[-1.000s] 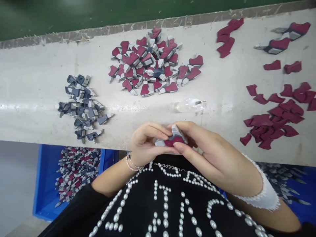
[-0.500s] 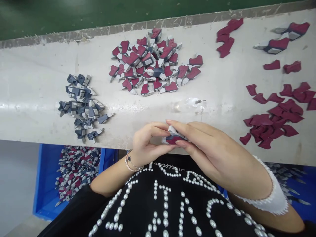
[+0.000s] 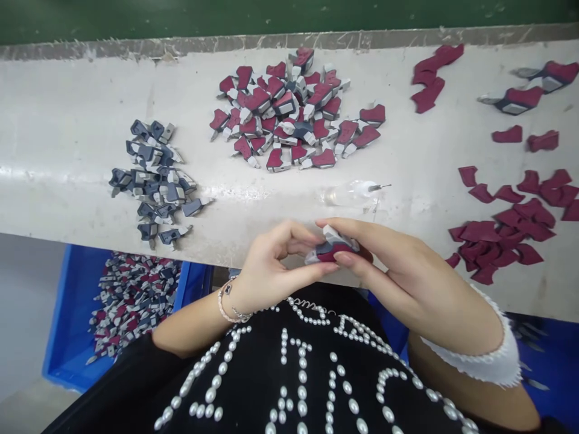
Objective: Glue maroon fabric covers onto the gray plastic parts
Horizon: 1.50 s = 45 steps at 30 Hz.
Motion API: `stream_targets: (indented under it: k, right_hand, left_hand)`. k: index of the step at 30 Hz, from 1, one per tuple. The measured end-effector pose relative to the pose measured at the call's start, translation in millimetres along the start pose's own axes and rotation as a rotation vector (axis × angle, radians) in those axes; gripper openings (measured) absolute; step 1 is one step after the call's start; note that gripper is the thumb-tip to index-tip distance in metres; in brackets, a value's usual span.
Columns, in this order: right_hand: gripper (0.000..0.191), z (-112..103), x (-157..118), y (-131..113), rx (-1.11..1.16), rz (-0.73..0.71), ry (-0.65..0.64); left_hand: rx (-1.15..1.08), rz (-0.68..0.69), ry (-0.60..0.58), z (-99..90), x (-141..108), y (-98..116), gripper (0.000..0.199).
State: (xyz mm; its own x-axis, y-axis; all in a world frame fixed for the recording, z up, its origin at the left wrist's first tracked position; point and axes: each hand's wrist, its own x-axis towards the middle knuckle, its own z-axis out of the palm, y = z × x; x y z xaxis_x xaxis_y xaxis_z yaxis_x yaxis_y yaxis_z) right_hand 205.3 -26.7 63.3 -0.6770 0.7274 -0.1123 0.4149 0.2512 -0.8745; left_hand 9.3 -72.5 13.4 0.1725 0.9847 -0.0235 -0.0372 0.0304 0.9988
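Near the table's front edge, my left hand and my right hand hold one small grey, white and maroon part between them. The left fingers and thumb grip its left end; the right fingers and thumb close on its right side. Beyond the hands lies a clear bottle with a thin dark tip. A pile of maroon-topped parts sits at the back middle. To the left are grey and white parts without maroon tops. Loose maroon pieces are heaped on the right.
The white table spans the view, with a green surface behind it. A blue bin full of parts stands below left, another blue bin below right. Two maroon-topped parts and several loose maroon pieces lie farther back.
The view has turned and shifted slightly. The held part shows more of its grey and maroon side, and the right fingers sit a little farther apart around it.
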Motion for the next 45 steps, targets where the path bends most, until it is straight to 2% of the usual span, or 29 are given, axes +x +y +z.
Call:
stream_targets:
  k: [2,6,9,14,20,26,31,39,45]
  right_hand:
    - [0.031,-3,-1,1,-0.041,-0.039,-0.022]
    - [0.039,-8,-5,3,-0.133,-0.089,-0.068]
    - [0.04,-7,-7,3,-0.164,-0.1,-0.09]
    - [0.03,-1,-9,-6,-0.317,-0.136,-0.022]
    - [0.033,-5,-10,-10,-0.35,-0.173,-0.049]
    - [0.041,-9,-10,-7,-0.304,-0.209,-0.068]
    - [0.034,-5,-9,-4,-0.32,-0.179,-0.034]
    - [0.029,-3,-6,-3,-0.198,-0.199,0.031]
    - [0.027,-4,-5,-3,-0.128,-0.214,0.043]
  left_hand:
    - [-0.02,-0.106,-0.088,-1.7,1,8,0.026]
    - [0.168,-0.064,-0.192,-7.4,4,20,0.018]
    - [0.259,-0.008,-0.178,-9.0,6,21,0.015]
    - [0.308,0.134,-0.114,-4.8,5,16,0.013]
    - [0.215,0.252,-0.055,1.7,5,7,0.015]
    - [0.011,0.124,-0.067,4.5,6,0,0.014]
    - [-0.064,0.018,-0.084,4.2,9,2,0.012]
    - [0.066,0.08,-0.106,0.0,9,3,0.017]
    - [0.058,0.101,-0.096,1.5,7,4,0.015]
